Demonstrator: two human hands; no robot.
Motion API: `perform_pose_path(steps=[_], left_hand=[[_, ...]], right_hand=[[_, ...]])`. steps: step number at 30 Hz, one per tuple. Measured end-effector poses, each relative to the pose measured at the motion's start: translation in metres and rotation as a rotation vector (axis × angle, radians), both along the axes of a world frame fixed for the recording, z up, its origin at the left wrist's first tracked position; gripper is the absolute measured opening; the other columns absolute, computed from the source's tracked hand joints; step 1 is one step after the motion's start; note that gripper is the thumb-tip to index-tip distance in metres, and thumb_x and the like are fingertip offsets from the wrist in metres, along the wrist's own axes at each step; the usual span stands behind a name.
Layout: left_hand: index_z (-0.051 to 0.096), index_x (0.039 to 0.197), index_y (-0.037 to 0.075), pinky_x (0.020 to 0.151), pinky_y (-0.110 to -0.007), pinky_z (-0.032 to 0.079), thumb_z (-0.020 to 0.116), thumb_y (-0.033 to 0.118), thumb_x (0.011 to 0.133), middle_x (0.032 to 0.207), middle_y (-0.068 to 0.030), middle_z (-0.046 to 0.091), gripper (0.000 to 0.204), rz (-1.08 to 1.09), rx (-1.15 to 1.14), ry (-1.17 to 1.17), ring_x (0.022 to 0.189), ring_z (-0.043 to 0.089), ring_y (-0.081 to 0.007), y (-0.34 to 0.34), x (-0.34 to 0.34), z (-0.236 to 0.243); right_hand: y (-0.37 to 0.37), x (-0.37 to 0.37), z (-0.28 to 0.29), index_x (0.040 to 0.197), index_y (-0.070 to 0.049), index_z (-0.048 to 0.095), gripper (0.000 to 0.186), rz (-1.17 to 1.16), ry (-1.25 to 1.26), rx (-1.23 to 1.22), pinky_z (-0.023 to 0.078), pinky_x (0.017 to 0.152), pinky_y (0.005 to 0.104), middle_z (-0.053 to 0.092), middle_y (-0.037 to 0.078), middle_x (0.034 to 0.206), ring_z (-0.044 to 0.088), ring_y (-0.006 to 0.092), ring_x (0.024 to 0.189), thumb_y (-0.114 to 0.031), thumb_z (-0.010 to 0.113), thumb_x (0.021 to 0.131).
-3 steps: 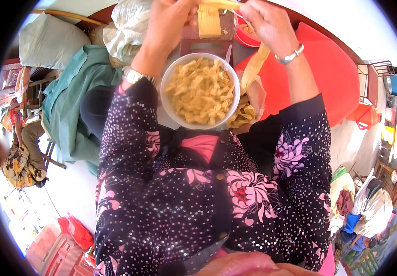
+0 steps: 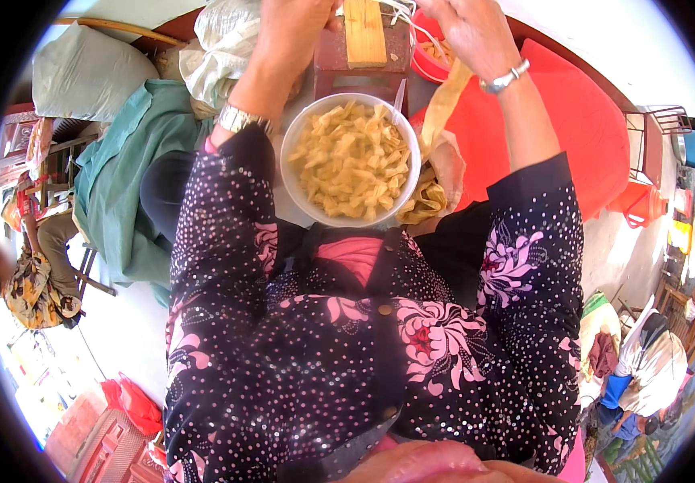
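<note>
At the upper edge my left hand (image 2: 297, 24) is closed, its fingertips cut off by the picture. My right hand (image 2: 476, 32) is closed on a long yellow strip (image 2: 446, 105), which looks like tofu skin and trails down beside the bowl. A moment ago the strip's upper part stretched between both hands; that part is now out of view. Below the hands, a white bowl (image 2: 285, 161) holds many knotted yellow pieces (image 2: 351, 161). Past the bowl, a wooden block (image 2: 365, 36) rests on a small brown stool (image 2: 331, 60). White strings (image 2: 400, 12) lie near the block.
Right of the bowl lies an opened bag (image 2: 448, 165) with more yellow strips (image 2: 424, 201). Behind it are a red bucket (image 2: 432, 64) with pieces inside and a big red surface (image 2: 557, 121). Green cloth (image 2: 134, 169) and pale sacks (image 2: 94, 71) lie left. Another person (image 2: 37, 274) sits far left.
Both hands have moved up toward the top edge, taking the stretched part of the strip out of view. The bowl has not moved.
</note>
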State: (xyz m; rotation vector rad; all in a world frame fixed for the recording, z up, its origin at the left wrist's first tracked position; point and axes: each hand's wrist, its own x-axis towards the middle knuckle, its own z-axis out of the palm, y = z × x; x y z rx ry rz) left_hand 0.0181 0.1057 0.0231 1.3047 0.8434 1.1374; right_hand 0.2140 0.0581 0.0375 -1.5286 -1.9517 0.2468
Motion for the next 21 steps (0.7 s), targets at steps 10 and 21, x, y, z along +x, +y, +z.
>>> perform_pose_path(steps=[10,21], left_hand=[[0.063,0.086,0.000,0.050,-0.021,0.042,0.064,0.021,0.085,0.066,0.0006,0.058,0.021,0.216,0.083,0.547,0.056,0.053,-0.0046,-0.004,-0.032,-0.071],[0.061,0.100,0.004,0.067,-0.041,0.049,0.064,0.029,0.081,0.085,-0.0168,0.063,0.032,0.036,0.437,1.142,0.076,0.062,-0.0331,-0.075,-0.031,-0.181]], right_hand=[[-0.004,0.025,-0.105,0.077,-0.002,0.057,0.034,-0.025,0.199,-0.140,0.041,0.057,0.0359,0.050,0.012,0.061,0.050,0.0252,0.056,-0.033,0.050,0.090],[-0.076,0.024,-0.125,0.077,-0.002,0.060,0.035,-0.095,0.722,-0.404,0.035,0.048,0.0226,0.044,-0.004,0.057,0.041,0.0056,0.051,-0.033,0.056,0.092]])
